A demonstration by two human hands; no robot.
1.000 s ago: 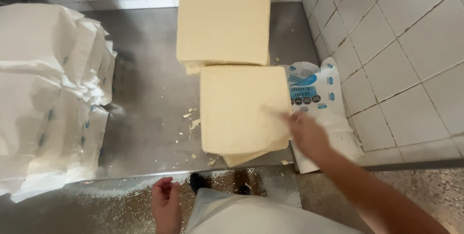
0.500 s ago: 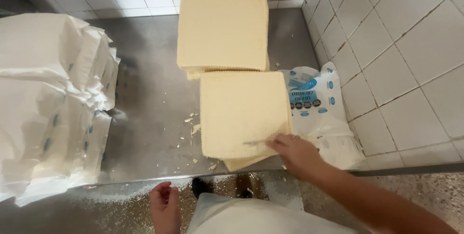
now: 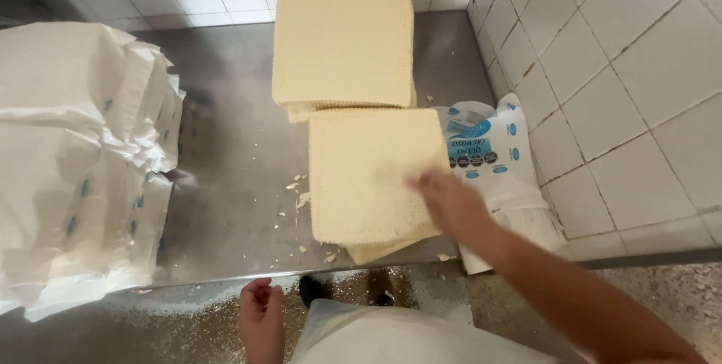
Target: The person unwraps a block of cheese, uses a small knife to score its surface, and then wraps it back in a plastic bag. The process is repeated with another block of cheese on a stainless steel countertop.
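Two stacks of pale yellow square slabs sit on a steel counter (image 3: 233, 183): a far stack (image 3: 342, 40) by the tiled wall and a near stack (image 3: 372, 176) at the front edge. My right hand (image 3: 447, 198) is blurred, resting flat on the right side of the near stack's top slab, fingers spread, holding nothing. My left hand (image 3: 261, 317) hangs below the counter edge near my white apron, fingers loosely curled and empty.
A pile of white plastic bags with blue print (image 3: 75, 161) covers the counter's left side. One white and blue bag (image 3: 492, 161) lies right of the near stack against the tiled wall (image 3: 617, 86). Crumbs (image 3: 297, 198) lie on the steel. Speckled floor below.
My right hand has slid from the near stack's right front edge leftward and up onto the top slab's surface. The left hand has stayed put.
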